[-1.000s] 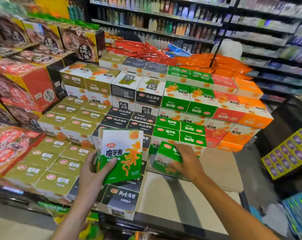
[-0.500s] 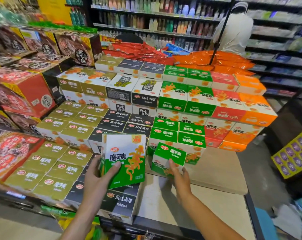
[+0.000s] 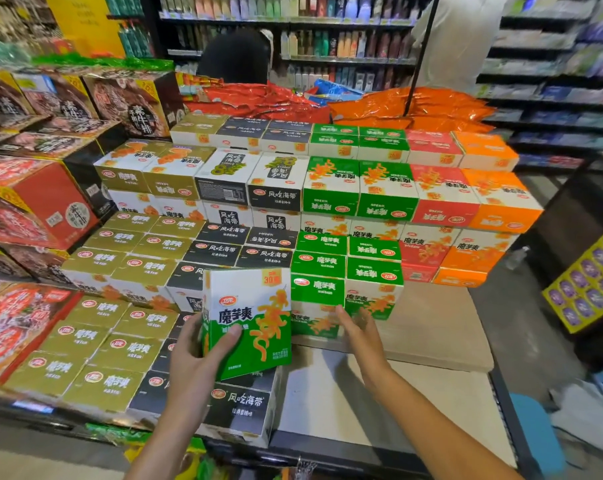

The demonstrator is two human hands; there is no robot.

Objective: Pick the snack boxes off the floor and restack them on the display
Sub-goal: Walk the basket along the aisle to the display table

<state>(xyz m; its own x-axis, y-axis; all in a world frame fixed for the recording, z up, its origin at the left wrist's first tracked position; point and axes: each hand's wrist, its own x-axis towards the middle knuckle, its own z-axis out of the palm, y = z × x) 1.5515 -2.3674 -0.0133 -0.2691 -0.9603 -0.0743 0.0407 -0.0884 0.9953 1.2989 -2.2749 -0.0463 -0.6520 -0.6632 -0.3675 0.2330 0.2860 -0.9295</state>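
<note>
One green snack box point(image 3: 248, 323) sits upright in the left hand point(image 3: 192, 355), fingers curled round its side, above the display point(image 3: 431, 327), and it might slip since the right hand point(image 3: 358, 327) hangs open beside it.

Orange snack bags point(image 3: 410, 107) and red snack bags point(image 3: 258, 98) are lying heaped behind the display. Bottles are lining the back shelves point(image 3: 327, 39). A tray of purple packs point(image 3: 591, 282) is sitting at the right.

Left hand point(image 3: 192, 355) gripping green snack box point(image 3: 248, 323), right hand point(image 3: 358, 327) open beside stacked green boxes point(image 3: 345, 271)
</note>
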